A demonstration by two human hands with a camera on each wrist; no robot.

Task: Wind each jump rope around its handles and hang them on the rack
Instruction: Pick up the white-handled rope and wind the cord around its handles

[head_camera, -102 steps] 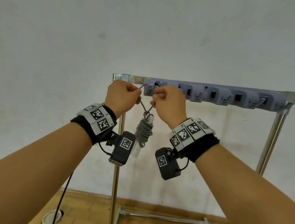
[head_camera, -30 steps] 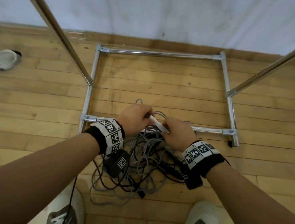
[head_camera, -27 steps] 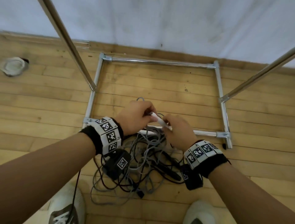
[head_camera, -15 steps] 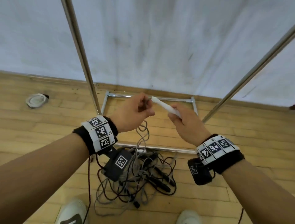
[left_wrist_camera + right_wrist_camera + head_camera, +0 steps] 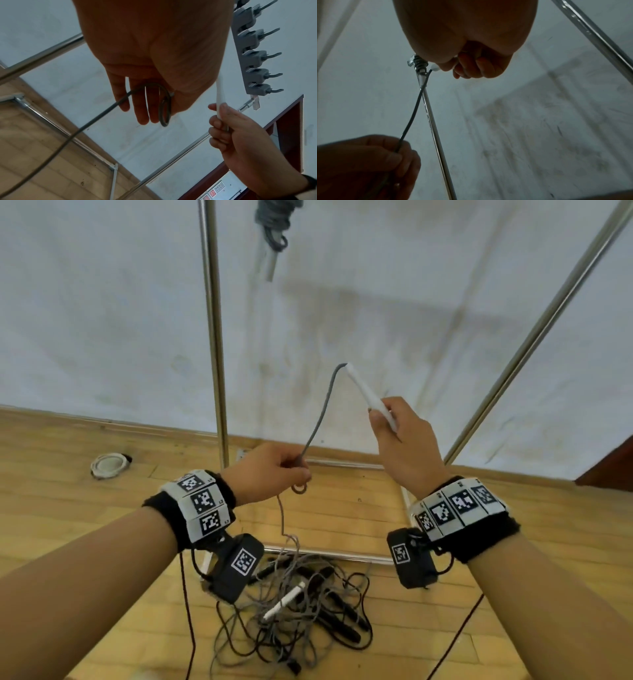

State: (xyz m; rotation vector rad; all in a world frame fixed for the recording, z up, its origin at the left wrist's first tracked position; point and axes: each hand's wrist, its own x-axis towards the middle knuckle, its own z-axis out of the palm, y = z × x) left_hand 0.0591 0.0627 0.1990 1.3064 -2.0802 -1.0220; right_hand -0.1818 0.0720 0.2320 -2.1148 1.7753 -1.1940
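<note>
The right hand (image 5: 406, 440) grips a white handle (image 5: 371, 395) in curled fingers. Nearer left, the left hand (image 5: 270, 474) pinches its grey rope (image 5: 320, 419).

Both forearms are reaching forward, wrists banded with marker cuffs. The right hand (image 5: 404, 440) is raised higher, its fingers (image 5: 217, 124) curling around a white jump rope handle (image 5: 371, 398). The left hand (image 5: 270, 470) is sitting lower, pinching the grey rope (image 5: 322, 412), apparently between thumb and forefinger, with the remaining fingers hanging loosely.

scuffed white wall (image 5: 394, 313) above light wooden plank floor (image 5: 61, 508)
</note>
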